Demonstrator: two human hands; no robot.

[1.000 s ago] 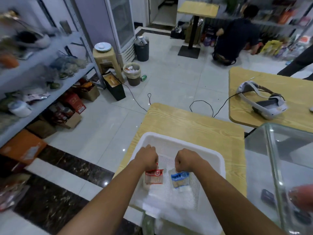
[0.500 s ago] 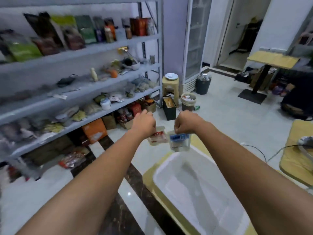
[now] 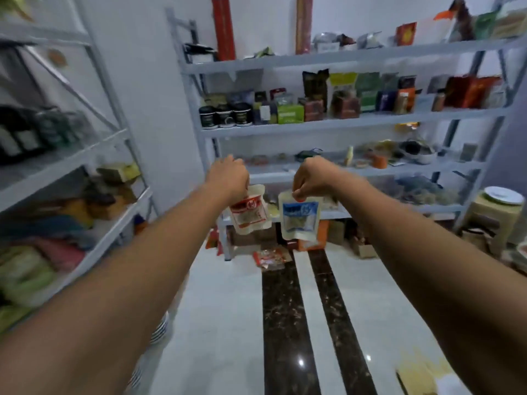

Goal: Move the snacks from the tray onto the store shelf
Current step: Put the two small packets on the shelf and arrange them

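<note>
Both bare forearms stretch from the lower corners toward frame centre, wrists bent down. The left hand (image 3: 228,178) and right hand (image 3: 313,178) hang side by side, apart, each with fingers pinched closed

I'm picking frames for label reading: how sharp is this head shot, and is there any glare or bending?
Head view: the left shelf is smeared by motion blur; the red packet and blue packet are soft, their print unreadable. Small glare spots sit on the floor. Wide-angle distortion bows the shelf posts and stretches both forearms at the edges.
</note>
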